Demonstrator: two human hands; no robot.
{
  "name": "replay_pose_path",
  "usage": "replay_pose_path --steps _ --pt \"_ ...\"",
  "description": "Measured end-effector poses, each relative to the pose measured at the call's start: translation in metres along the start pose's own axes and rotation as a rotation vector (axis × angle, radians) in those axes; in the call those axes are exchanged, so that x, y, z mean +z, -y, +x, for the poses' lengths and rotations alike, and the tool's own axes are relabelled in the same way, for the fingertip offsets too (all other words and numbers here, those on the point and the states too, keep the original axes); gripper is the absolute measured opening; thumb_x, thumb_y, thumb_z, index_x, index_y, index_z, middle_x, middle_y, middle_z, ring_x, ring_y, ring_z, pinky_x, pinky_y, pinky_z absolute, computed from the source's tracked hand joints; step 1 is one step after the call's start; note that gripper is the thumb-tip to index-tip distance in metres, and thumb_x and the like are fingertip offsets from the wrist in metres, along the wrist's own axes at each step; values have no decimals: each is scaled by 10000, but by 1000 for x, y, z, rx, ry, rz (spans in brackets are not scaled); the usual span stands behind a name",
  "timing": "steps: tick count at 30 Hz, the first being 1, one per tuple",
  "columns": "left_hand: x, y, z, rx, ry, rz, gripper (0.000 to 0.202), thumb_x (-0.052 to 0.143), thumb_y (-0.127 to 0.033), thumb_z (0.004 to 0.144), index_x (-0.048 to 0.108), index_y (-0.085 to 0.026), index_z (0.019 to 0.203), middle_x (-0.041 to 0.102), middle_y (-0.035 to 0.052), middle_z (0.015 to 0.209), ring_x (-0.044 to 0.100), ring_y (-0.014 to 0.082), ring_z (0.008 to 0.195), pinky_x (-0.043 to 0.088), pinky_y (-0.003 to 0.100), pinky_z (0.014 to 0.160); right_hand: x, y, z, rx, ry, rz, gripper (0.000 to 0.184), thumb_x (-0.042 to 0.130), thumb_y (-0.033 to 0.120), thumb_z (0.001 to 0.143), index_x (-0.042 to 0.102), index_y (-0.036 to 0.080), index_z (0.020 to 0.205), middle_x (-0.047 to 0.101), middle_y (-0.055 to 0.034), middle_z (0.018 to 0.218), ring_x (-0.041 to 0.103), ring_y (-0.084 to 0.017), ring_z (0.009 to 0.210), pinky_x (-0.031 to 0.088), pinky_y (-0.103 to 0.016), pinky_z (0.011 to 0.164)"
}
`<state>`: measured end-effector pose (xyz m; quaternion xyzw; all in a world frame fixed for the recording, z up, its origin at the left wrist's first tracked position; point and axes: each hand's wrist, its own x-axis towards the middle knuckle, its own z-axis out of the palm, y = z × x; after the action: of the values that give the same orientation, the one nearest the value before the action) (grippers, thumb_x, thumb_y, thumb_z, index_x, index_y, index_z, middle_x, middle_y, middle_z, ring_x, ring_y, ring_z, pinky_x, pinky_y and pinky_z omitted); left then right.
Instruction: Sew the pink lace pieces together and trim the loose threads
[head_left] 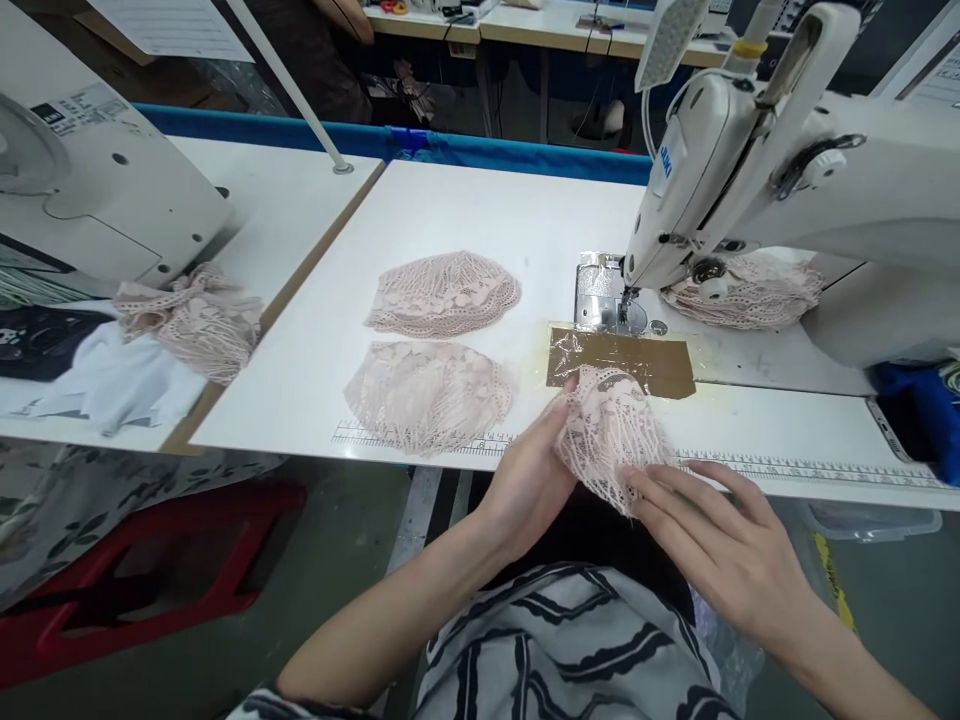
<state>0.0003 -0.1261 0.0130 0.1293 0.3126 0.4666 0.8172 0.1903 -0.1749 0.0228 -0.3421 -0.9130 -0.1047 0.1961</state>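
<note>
Between my two hands, at the table's front edge, is a pale pink lace piece (611,430). My left hand (532,480) grips its left side, thumb near the top. At its lower right edge, my right hand (712,540) pinches the lace with the fingertips. Left of my hands, two flat stacks of similar lace lie on the white table: an upper lace stack (446,293) and a lower lace stack (431,395). The sewing machine's needle and presser foot (626,305) stand just beyond the held lace, apart from it.
A white sewing machine (750,180) fills the right side, with more lace (750,290) under its arm. A second machine (97,170) stands left, near bundled lace (199,320) and white cloth (120,375). A phone (892,430) lies at the right edge. A red stool (247,540) is below left.
</note>
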Motion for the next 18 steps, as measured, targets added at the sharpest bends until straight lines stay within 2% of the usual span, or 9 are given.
replay_pose_path --steps 5,9,14,18 --pt "-2 -14 -9 -8 29 -8 401 437 -361 983 534 -239 1353 560 34 1385 457 236 1334 364 373 1129 10 8 -4 126 -134 51 170 592 78 878 671 200 966 723 -43 1105 662 -206 946 421 -395 853" --pt "-4 -16 -10 47 -19 -93 407 389 -347 1001 449 -332 1404 550 -7 1396 460 196 1336 378 365 1118 23 17 -7 187 -193 108 187 632 86 853 667 179 1012 744 -51 947 637 -192 823 396 -374 763" --pt "-10 -9 -2 106 -13 -100 431 324 -376 1013 389 -354 1438 548 12 1396 478 224 1321 418 408 1073 35 22 -6 241 -249 139 203 659 92 830 669 179 1013 674 -12 732 586 -155 671 363 -341 675" --pt "-13 -7 4 136 -17 -79 432 331 -375 1010 383 -375 1438 532 -1 1412 464 220 1333 415 400 1071 39 24 -5 284 -255 151 221 660 84 824 656 188 1020 586 34 605 519 -125 568 345 -334 657"
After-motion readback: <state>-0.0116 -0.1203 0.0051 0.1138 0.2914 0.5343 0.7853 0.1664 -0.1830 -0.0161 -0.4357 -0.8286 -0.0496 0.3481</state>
